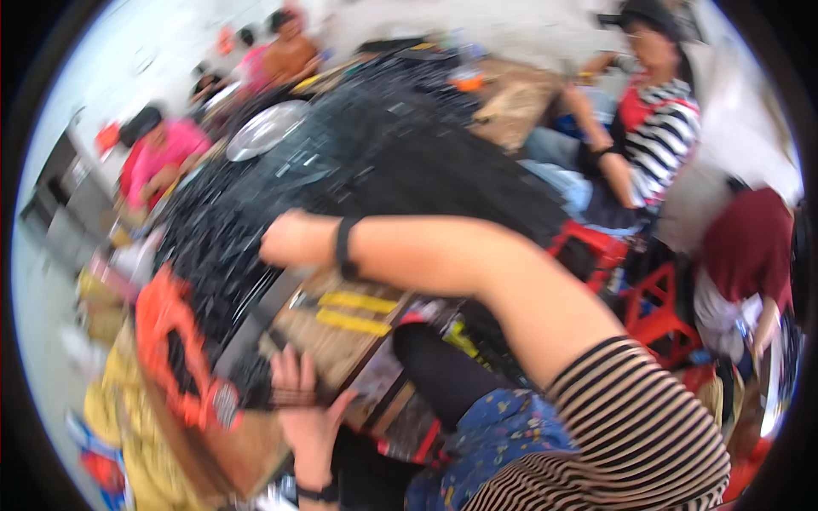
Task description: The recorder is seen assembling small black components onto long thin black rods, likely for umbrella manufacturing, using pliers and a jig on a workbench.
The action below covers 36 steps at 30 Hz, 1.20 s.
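My right hand (pixel 288 238), smeared by motion, reaches across to the left side of the table, beside a heap of small black pieces (pixel 204 221). Its fingers look bent, but their tips are hidden, and I cannot see whether they hold anything. Lower down, my left hand (pixel 296 392) has its fingers stretched out and the thumb spread away. It is next to a little bunch of black pieces (pixel 253 375) at the table's near edge. Two yellow strips (pixel 354 312) lie on the bare wooden board (pixel 336 345) between my hands and my lap.
An orange-red plastic bag (pixel 166 311) sits at the table's left edge, above yellow sacking (pixel 119 400). A round silvery lid (pixel 268 130) rests on the heap. Red stools (pixel 656 311) stand at the right. A person in striped sleeves (pixel 665 128) sits there; others sit far left.
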Available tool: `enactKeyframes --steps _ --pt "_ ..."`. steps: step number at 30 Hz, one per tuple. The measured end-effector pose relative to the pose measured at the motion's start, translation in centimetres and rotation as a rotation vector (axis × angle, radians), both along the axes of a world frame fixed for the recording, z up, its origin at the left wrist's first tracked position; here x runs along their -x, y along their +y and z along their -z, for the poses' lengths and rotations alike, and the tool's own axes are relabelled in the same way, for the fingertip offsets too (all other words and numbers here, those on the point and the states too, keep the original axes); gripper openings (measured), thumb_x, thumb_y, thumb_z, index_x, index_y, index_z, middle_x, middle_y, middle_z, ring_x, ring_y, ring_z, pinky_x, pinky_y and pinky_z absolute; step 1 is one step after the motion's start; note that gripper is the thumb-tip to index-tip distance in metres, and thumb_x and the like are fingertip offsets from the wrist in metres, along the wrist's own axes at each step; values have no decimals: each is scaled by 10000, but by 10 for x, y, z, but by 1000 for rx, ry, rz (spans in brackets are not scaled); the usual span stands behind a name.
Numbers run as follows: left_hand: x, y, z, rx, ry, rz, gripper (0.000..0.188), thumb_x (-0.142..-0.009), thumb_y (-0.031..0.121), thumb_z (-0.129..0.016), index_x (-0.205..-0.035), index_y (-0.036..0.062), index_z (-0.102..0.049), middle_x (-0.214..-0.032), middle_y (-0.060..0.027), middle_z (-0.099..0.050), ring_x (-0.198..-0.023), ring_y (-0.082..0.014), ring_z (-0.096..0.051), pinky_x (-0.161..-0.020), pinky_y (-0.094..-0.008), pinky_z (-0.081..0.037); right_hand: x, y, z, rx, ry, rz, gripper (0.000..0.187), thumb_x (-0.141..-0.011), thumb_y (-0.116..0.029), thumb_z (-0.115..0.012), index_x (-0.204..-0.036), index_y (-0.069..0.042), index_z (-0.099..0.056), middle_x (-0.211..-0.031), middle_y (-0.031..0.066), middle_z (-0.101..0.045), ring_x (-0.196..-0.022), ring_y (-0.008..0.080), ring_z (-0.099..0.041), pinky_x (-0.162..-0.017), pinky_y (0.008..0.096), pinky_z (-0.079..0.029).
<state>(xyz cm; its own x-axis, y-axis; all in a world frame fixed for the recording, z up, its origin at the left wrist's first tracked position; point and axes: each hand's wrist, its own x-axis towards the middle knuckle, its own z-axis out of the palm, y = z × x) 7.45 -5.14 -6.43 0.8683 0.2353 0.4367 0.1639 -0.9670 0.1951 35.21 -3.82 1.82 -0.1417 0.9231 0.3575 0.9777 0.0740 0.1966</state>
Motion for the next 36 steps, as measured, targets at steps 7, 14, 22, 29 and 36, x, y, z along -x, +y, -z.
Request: enactKeyframes --steps 7,14,22,29,36 --pt "-8 -11 -17 308 -179 96 720 -645 214 -832 -1260 5 -521 -1304 -188 -519 -1295 -335 -419 -1053 -417 -347 -6 -21 -27 -5 316 59 149 -853 -168 -542 -904 -54 -623 -785 193 -650 -792 368 -642 -694 476 -500" --pt "1 -21 -30 1156 -190 145 250 -847 54 -670 -1086 -16 -653 -941 -19 -690 -847 -54 -590 -767 -234 -490 47 -61 -67 -13 662 -120 187 -871 -101 -535 -1036 -27 -585 -739 98 -643 -628 196 -632 -610 355 -497" --pt "-2 -21 -41 1326 -209 172 174 -879 64 -637 -1021 -29 -675 -916 -26 -696 -841 -63 -609 -785 -228 -494 80 -163 -114 4 631 -162 156 -788 -32 -627 -941 -15 -652 -845 111 -659 -770 224 -647 -667 334 -506" --pt "0 -14 -106 1145 -365 186 178 -871 87 -659 -1019 -10 -676 -905 -50 -707 -863 -72 -631 -791 -234 -499 104 -169 -119 -15 595 -291 159 -773 -15 -662 -931 -29 -651 -805 96 -616 -690 236 -628 -584 318 -484" --pt "3 -13 -143 1043 -455 181 201 -871 61 -648 -1054 -21 -658 -958 -102 -696 -897 -124 -649 -812 -248 -505 105 -144 -110 -214 454 -370 131 -777 -58 -672 -906 -44 -656 -783 92 -605 -701 283 -621 -591 356 -493"
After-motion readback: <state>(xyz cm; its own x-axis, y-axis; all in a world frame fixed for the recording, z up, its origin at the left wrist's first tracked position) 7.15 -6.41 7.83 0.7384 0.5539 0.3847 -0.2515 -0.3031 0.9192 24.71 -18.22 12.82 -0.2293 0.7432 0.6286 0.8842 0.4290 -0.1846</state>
